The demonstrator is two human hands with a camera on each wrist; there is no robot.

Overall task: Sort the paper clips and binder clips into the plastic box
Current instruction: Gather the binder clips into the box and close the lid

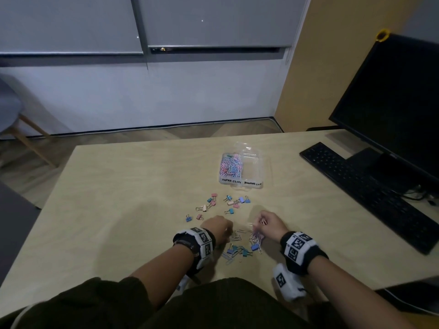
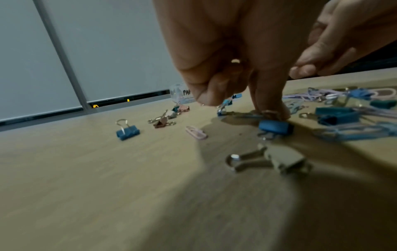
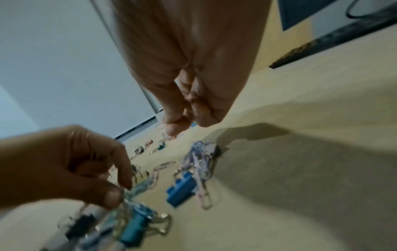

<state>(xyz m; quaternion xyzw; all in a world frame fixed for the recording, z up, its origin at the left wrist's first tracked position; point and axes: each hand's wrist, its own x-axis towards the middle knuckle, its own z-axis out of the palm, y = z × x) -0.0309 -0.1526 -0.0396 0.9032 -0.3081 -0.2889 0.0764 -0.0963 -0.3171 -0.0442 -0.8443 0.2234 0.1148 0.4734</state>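
- A person's right hand (image 1: 270, 223) pinches a bunch of paper clips (image 1: 263, 221) above the table (image 1: 118, 198).
- The left hand (image 1: 217, 230), fingers curled, apparently picks at the mixed pile (image 1: 240, 248).
- Binder clips (image 1: 221, 205) lie scattered before the plastic box (image 1: 251, 167), its left compartment holding paper clips.

an office: a pale wooden desk (image 1: 123, 198) carries a black keyboard (image 1: 370, 198) and a dark monitor (image 1: 399, 96) along its right edge. grey roller blinds (image 1: 71, 24) cover the far wall, and a chair (image 1: 9, 108) stands beyond the far-left corner.
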